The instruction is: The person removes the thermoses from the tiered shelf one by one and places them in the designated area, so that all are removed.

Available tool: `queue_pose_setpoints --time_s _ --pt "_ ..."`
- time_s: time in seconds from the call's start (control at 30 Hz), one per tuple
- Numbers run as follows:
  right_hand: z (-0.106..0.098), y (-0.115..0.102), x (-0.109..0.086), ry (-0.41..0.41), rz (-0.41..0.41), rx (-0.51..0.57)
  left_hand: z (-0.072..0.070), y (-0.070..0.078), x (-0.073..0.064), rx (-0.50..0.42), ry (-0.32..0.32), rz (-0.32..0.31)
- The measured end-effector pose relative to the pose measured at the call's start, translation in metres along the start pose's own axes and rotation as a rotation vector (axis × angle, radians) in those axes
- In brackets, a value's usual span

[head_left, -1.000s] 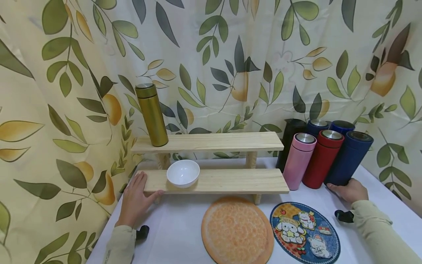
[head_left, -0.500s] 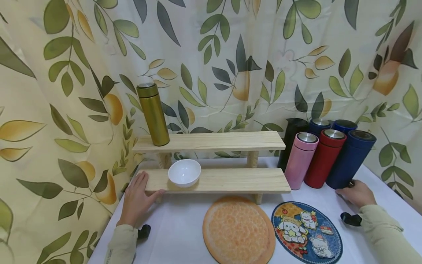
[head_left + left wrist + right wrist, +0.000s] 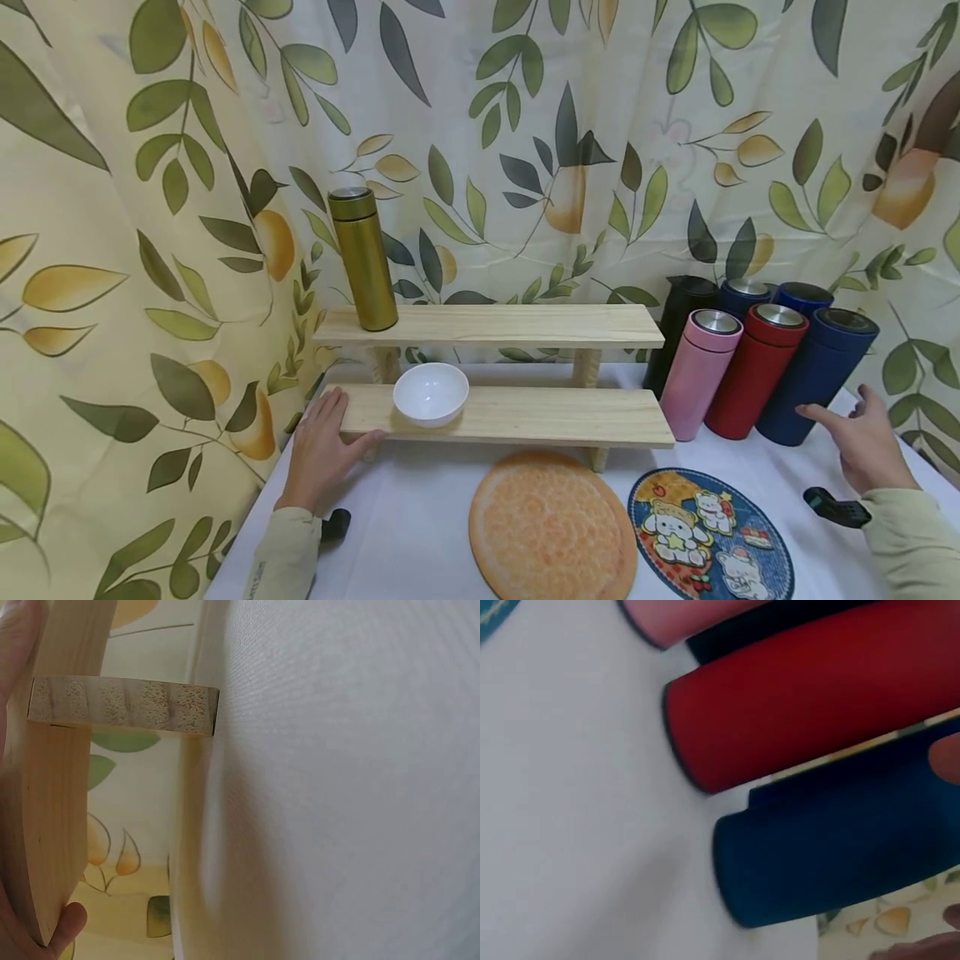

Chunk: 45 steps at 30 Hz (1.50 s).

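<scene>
My left hand holds the left end of the lower board of a two-tier wooden shelf. Its thumb lies along the front edge, and the left wrist view shows a fingertip curled past the board's end. A white bowl sits on that board, and an olive-gold thermos stands on the upper one. My right hand is spread beside a navy thermos, thumb towards it; whether they touch I cannot tell. A red thermos and a pink thermos stand to its left.
Behind the front thermoses are a black one and two blue ones, including a dark blue thermos. A round tan mat and a blue cartoon mat lie in front of the shelf. A leaf-patterned curtain hangs behind.
My right hand has risen from beside the navy thermos's base and shifted right, its fingers spreading. My left hand stays on the shelf. The head view has swung slightly left.
</scene>
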State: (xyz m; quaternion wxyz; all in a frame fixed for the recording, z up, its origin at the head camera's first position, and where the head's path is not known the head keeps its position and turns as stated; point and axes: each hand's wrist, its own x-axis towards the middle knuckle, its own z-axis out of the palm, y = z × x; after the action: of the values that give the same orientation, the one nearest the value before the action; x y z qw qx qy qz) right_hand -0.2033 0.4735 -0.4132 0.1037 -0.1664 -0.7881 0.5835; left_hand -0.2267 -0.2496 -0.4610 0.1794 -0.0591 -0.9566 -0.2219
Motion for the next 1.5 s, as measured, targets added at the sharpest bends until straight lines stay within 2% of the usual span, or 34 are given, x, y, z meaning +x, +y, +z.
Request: queue_pose_setpoints --time_s 0.2,0.43,0.77,0.87,1.0,1.17,1.37,1.5 --pt "0.004 -0.025 -0.011 0.155 -0.114 0.124 0.001 0.001 -0.001 -0.008 -0.004 -0.013" --pt "0.008 -0.056 -0.029 0.323 -0.226 0.11 -0.001 0.002 0.0 -0.005 -0.007 -0.004" --pt "0.023 -0.109 -0.043 0.348 -0.483 0.196 0.001 0.001 -0.001 0.002 -0.008 -0.006" --pt "0.028 -0.119 -0.041 0.316 -0.55 0.288 0.0 0.001 0.0 0.008 -0.014 -0.008" --pt "0.038 -0.135 -0.039 0.249 -0.637 0.478 -0.001 0.003 0.001 0.013 -0.017 -0.009" --pt "0.058 -0.157 -0.044 0.164 -0.697 0.67 -0.002 0.003 0.002 0.011 -0.021 -0.017" --pt "0.087 -0.177 -0.05 -0.008 -0.714 0.889 -0.001 0.002 0.003 0.015 0.0 -0.005" --pt "0.111 -0.189 -0.055 -0.127 -0.709 0.941 0.0 0.001 0.002 0.013 0.005 -0.009"
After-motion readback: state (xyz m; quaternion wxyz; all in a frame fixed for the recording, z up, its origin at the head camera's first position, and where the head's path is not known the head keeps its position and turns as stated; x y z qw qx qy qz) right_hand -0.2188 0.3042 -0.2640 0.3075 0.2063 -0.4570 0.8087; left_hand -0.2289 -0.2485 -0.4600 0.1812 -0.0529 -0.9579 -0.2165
